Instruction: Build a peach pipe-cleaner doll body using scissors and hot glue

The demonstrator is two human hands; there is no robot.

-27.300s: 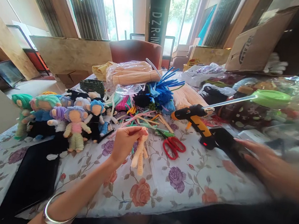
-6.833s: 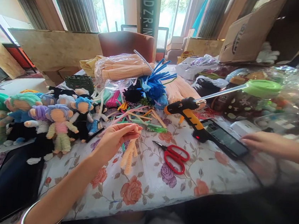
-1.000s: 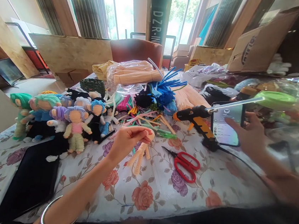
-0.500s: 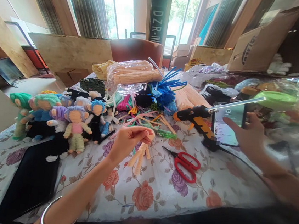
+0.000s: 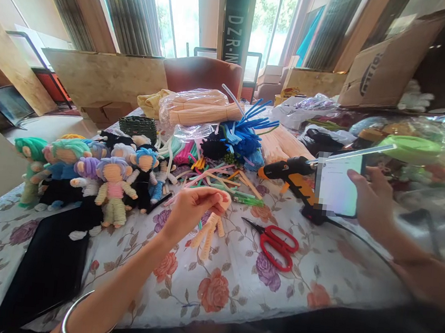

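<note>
My left hand (image 5: 194, 208) is closed in a pinch on a peach pipe-cleaner figure (image 5: 207, 239), whose limbs hang below the fingers above the flowered cloth. My right hand (image 5: 370, 195) is at the right edge of a phone (image 5: 337, 186), its thumb over the lit screen and its fingers round the side. A black and orange glue gun (image 5: 295, 179) with a clear stick lies just left of the phone. Red-handled scissors (image 5: 276, 243) rest on the cloth between the hands, blades pointing left.
Yarn-haired dolls (image 5: 112, 189) stand at the left behind a black tablet (image 5: 49, 265). Loose pipe cleaners (image 5: 221, 179) and wrapped peach bundles (image 5: 202, 112) lie at the back. Plastic bags, a green lid (image 5: 413, 149) and a cardboard box (image 5: 392, 62) are at the right.
The right thumb has moved right, from over the phone's middle toward its right edge, and the screen shows a paler page. My left hand stays still with the peach figure.
</note>
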